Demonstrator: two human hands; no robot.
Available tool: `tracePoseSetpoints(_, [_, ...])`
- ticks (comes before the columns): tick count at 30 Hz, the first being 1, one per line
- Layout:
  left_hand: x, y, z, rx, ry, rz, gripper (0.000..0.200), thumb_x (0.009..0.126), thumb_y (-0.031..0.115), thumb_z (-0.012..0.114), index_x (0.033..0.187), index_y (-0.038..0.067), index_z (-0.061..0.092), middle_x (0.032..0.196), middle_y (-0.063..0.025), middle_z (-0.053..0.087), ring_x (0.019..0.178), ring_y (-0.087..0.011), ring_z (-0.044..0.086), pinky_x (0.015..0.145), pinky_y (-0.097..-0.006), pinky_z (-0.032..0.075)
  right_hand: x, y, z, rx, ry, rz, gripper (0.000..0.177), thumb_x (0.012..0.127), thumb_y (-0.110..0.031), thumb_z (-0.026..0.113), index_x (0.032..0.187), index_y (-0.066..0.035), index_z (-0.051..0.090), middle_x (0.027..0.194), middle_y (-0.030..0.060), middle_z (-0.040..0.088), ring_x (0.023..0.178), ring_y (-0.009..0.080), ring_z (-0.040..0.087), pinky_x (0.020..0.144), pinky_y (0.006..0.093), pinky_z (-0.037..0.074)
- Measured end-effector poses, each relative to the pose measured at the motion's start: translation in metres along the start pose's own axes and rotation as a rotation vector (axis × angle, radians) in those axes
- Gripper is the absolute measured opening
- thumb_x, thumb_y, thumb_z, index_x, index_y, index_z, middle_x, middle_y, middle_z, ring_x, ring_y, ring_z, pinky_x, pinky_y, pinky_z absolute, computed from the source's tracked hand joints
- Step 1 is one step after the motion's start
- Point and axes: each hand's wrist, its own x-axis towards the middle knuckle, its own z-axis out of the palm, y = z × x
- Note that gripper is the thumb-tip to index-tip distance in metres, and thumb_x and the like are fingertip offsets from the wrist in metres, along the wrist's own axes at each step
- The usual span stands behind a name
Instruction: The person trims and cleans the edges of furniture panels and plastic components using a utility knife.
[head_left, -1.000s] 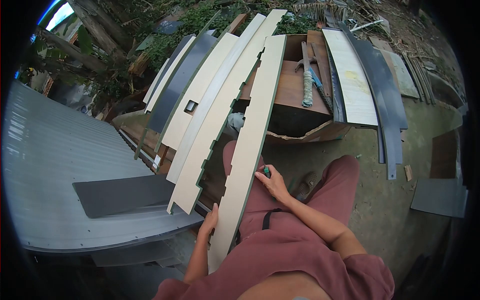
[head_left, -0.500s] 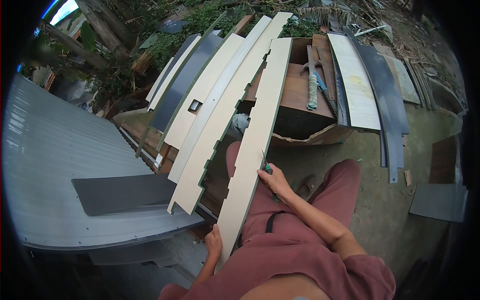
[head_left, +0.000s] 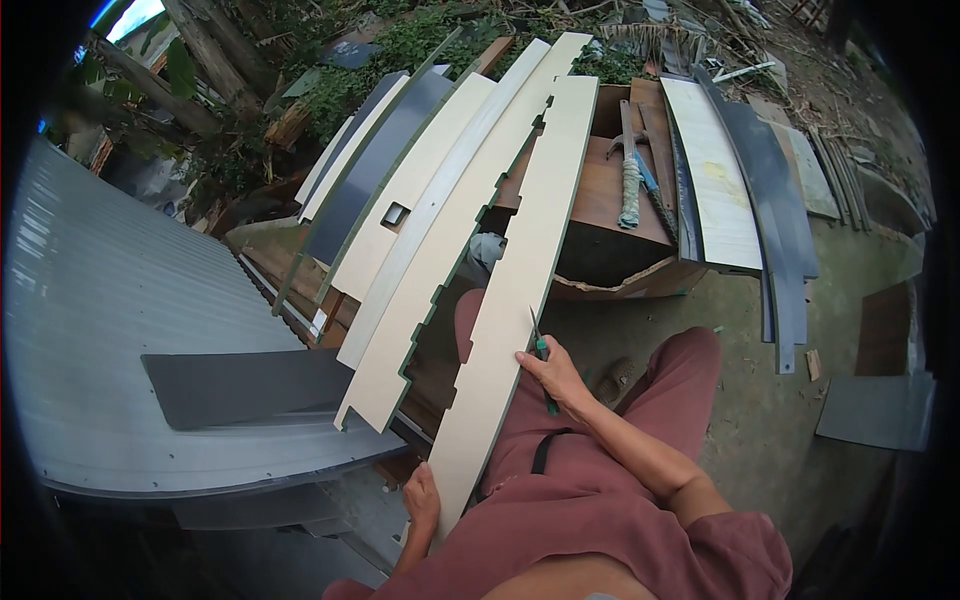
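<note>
A long cream board (head_left: 515,270) with notches along its left edge slants across my lap, its far end by the wooden box. My left hand (head_left: 422,497) grips the board's left edge near its lower end. On the opposite edge, my right hand (head_left: 556,372) is closed around a green-handled pointed tool (head_left: 543,346), its thumb resting on the board. The tool's tip points up and away. Just left lies another notched cream board (head_left: 420,345), with a dark gap between the two.
A wooden box (head_left: 610,185) bears a hammer (head_left: 629,170) and a blue-handled tool (head_left: 648,182). More boards (head_left: 715,170) lean at the right. Corrugated metal sheeting (head_left: 130,290) with a dark panel (head_left: 245,385) spans the left. Plants and logs stand behind.
The held board has shifted slightly right at its far end. My right hand and the tool have moved slightly right and down; my left hand is a little lower and further left.
</note>
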Motion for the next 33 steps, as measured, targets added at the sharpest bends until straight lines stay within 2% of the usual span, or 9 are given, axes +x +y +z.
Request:
tracePoseSetpoints(7, [0.082, 0.071, -0.031, 0.061, -0.024, 0.122, 0.051, 0.096, 0.041, 0.041, 0.077, -0.004, 0.057, 0.065, -0.0231, 0.054, 0.062, -0.0354, 0.055, 0.061, -0.043, 0.041, 0.076, -0.047, -0.003, 0.144, -0.018, -0.147, 0.023, 0.084, -0.023, 0.066, 0.086, -0.004, 0.052, 0.067, -0.0024, 0.047, 0.057, 0.0063, 0.042, 0.051, 0.0222, 0.036])
tracePoseSetpoints(8, [0.102, 0.082, -0.035, 0.053, -0.036, 0.164, 0.052, 0.095, 0.041, 0.041, 0.075, -0.004, 0.056, 0.064, -0.023, 0.052, 0.061, -0.0356, 0.054, 0.06, -0.0432, 0.04, 0.094, -0.058, -0.005, 0.166, -0.033, -0.053, 0.021, 0.084, -0.021, 0.065, 0.084, -0.006, 0.051, 0.064, -0.0025, 0.046, 0.054, 0.0066, 0.041, 0.048, 0.0221, 0.034])
tracePoseSetpoints(11, [0.16, 0.119, -0.038, 0.059, -0.056, 0.233, 0.054, 0.094, 0.044, 0.042, 0.075, -0.004, 0.056, 0.065, -0.0231, 0.055, 0.063, -0.037, 0.055, 0.061, -0.0434, 0.041, 0.159, -0.081, -0.015, 0.193, -0.156, -0.158, 0.02, 0.084, -0.022, 0.064, 0.077, -0.007, 0.052, 0.062, -0.0011, 0.049, 0.053, 0.0081, 0.044, 0.048, 0.0232, 0.036])
tracePoseSetpoints(16, [0.235, 0.156, -0.025, 0.133, -0.009, 0.363, 0.06, 0.093, 0.051, 0.039, 0.077, -0.004, 0.059, 0.072, -0.0252, 0.059, 0.071, -0.0419, 0.057, 0.065, -0.0469, 0.042, 0.193, -0.112, -0.028, -0.077, -0.15, -0.213, 0.023, 0.085, -0.024, 0.063, 0.087, -0.001, 0.059, 0.071, 0.0024, 0.059, 0.057, 0.0086, 0.048, 0.051, 0.0235, 0.04])
tracePoseSetpoints(19, [0.27, 0.171, -0.016, 0.209, 0.0, 0.362, 0.065, 0.093, 0.055, 0.036, 0.077, -0.003, 0.06, 0.077, -0.0261, 0.061, 0.079, -0.0445, 0.058, 0.068, -0.0489, 0.043, 0.165, -0.1, -0.031, -0.193, -0.309, -0.089, 0.034, 0.087, -0.026, 0.061, 0.108, 0.002, 0.059, 0.086, 0.0038, 0.066, 0.062, 0.0069, 0.048, 0.056, 0.0215, 0.041])
tracePoseSetpoints(23, [0.295, 0.161, -0.007, 0.197, 0.032, 0.259, 0.066, 0.092, 0.057, 0.034, 0.079, -0.002, 0.061, 0.083, -0.0254, 0.063, 0.085, -0.0442, 0.059, 0.075, -0.0502, 0.044, 0.08, -0.08, -0.038, -0.041, -0.397, -0.129, 0.054, 0.088, -0.024, 0.06, 0.131, 0.004, 0.041, 0.091, 0.0052, 0.067, 0.061, 0.0047, 0.046, 0.057, 0.0186, 0.04])
tracePoseSetpoints(29, [0.315, 0.144, 0.011, 0.266, 0.12, 0.243, 0.058, 0.092, 0.055, 0.037, 0.092, 0.002, 0.061, 0.085, -0.0237, 0.064, 0.086, -0.0441, 0.06, 0.077, -0.0504, 0.044, 0.003, -0.06, -0.064, 0.15, -0.301, 0.049, 0.055, 0.088, -0.025, 0.061, 0.133, 0.001, 0.042, 0.095, 0.0027, 0.067, 0.06, 0.0049, 0.045, 0.056, 0.0183, 0.039])
tracePoseSetpoints(32, [0.316, 0.149, 0.025, 0.152, 0.109, 0.205, 0.048, 0.09, 0.05, 0.047, 0.102, 0.005, 0.058, 0.097, -0.0206, 0.064, 0.094, -0.0411, 0.058, 0.08, -0.0493, 0.044, -0.008, -0.054, -0.081, 0.137, -0.227, 0.04, 0.055, 0.088, -0.024, 0.061, 0.134, 0.0, 0.041, 0.099, 0.0058, 0.065, 0.06, 0.0057, 0.045, 0.056, 0.0188, 0.039])
tracePoseSetpoints(33, [0.312, 0.154, 0.028, 0.214, 0.226, 0.327, 0.046, 0.088, 0.048, 0.051, 0.107, 0.007, 0.056, 0.104, -0.0189, 0.06, 0.101, -0.0388, 0.054, 0.083, -0.0482, 0.043, -0.011, -0.052, -0.086, 0.119, -0.24, 0.048, 0.055, 0.088, -0.024, 0.061, 0.134, 0.0, 0.041, 0.099, 0.0058, 0.065, 0.06, 0.0057, 0.045, 0.056, 0.0188, 0.039])
